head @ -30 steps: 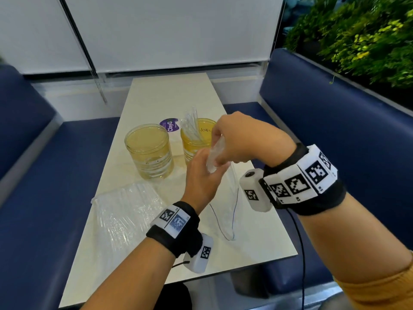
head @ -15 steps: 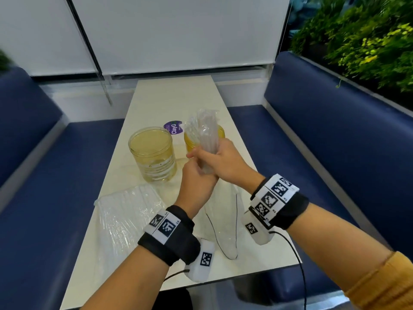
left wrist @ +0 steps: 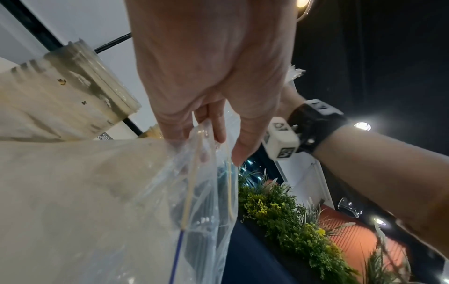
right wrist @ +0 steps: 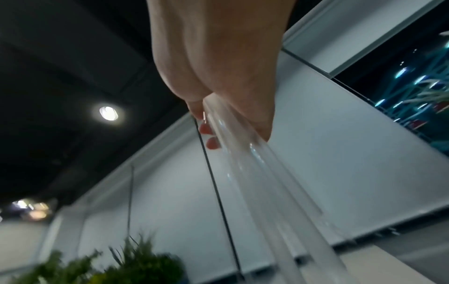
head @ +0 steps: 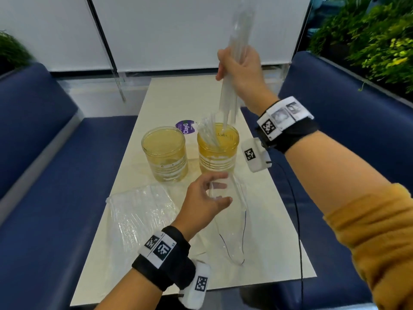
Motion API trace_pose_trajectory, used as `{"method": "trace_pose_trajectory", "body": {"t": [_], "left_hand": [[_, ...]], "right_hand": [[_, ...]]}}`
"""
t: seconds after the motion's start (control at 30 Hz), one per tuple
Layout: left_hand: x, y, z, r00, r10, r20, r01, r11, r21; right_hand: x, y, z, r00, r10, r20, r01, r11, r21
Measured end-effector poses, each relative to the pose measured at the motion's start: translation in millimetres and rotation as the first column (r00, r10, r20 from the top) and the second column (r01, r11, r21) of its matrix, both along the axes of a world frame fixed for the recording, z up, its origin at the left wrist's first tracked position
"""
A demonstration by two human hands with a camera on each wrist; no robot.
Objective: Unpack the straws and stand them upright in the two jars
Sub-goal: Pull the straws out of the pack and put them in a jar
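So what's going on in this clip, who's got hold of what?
A person is unpacking clear straws at a table. The right hand grips a bundle of straws, raised and tilted, lower ends just above the right jar, which already has a few straws in it. The left hand holds the mouth of the emptied plastic bag on the table. The left jar has no straws yet, and another bag lies to the left.

— Straws (head: 232,90)? Clear plastic, smooth, a bit frosted.
— Bag (left wrist: 201,192) too: thin see-thru plastic film, glossy, crinkly. Jars (head: 165,156)?
— Yellowish, transparent, ribbed near the base. Table (head: 268,220)'s cream, smooth, slight sheen. Benches (head: 55,175) matt navy upholstery.
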State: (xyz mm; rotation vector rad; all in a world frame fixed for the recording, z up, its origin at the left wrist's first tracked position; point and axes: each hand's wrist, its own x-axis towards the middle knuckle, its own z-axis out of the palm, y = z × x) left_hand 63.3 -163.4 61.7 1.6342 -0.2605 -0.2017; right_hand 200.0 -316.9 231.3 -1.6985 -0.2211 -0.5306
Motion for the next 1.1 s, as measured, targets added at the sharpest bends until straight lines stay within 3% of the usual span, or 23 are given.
{"method": "trace_pose_trajectory", "body": {"t": [0.23, 0.4, 0.47, 0.57, 0.63, 0.7, 0.8, 0.83, 1.0, 1.1], "left_hand": [[-5.9, 5.8, -6.6, 0.997, -0.054, 0.049, 0.055, 0.998, -0.012], [-2.8, 9.9, -6.9, 0.997, -0.063, 0.050, 0.063, 0.998, -0.010], [-1.5, 10.8, -7.0, 0.997, -0.057, 0.046, 0.057, 0.998, -0.002], [-0.9, 9.6, -6.3, 0.998, -0.045, 0.052, 0.045, 0.999, -0.004], [-0.6, 7.8, -6.4, 0.997, -0.038, 0.062, 0.039, 0.999, -0.005], [-0.6, 5.7, -6.3, 0.997, -0.037, 0.068, 0.038, 0.999, -0.003], [0.1, 3.3, -6.6, 0.996, -0.045, 0.072, 0.044, 0.999, 0.006], [0.2, 2.4, -6.0, 0.996, -0.047, 0.075, 0.046, 0.999, 0.013], [8.8, -6.0, 0.2, 0.992, -0.065, 0.109, 0.058, 0.996, 0.065], [18.6, -13.5, 4.6, 0.985, -0.093, 0.145, 0.076, 0.990, 0.121]], "right_hand": [[52.6, -0.9, -102.5, 0.979, -0.064, -0.194, 0.060, 0.998, -0.026], [65.8, -6.1, -150.2, 0.902, -0.135, -0.411, 0.108, 0.990, -0.087], [63.4, -8.2, -149.5, 0.890, -0.172, -0.422, 0.126, 0.983, -0.135], [61.8, -11.1, -138.2, 0.956, -0.176, -0.237, 0.142, 0.978, -0.154], [61.1, -11.6, -134.2, 0.979, -0.177, -0.106, 0.140, 0.948, -0.285], [59.7, -12.5, -132.4, 0.979, -0.174, -0.103, 0.097, 0.852, -0.514], [50.0, -17.3, -132.1, 0.940, -0.217, -0.264, -0.065, 0.646, -0.761], [44.2, -20.3, -130.0, 0.933, -0.234, -0.274, -0.077, 0.613, -0.786], [-16.7, -21.6, -79.2, 0.940, -0.311, -0.140, 0.082, 0.604, -0.793], [-71.3, -14.5, -58.6, 0.898, -0.417, -0.137, 0.125, 0.543, -0.830]]}}
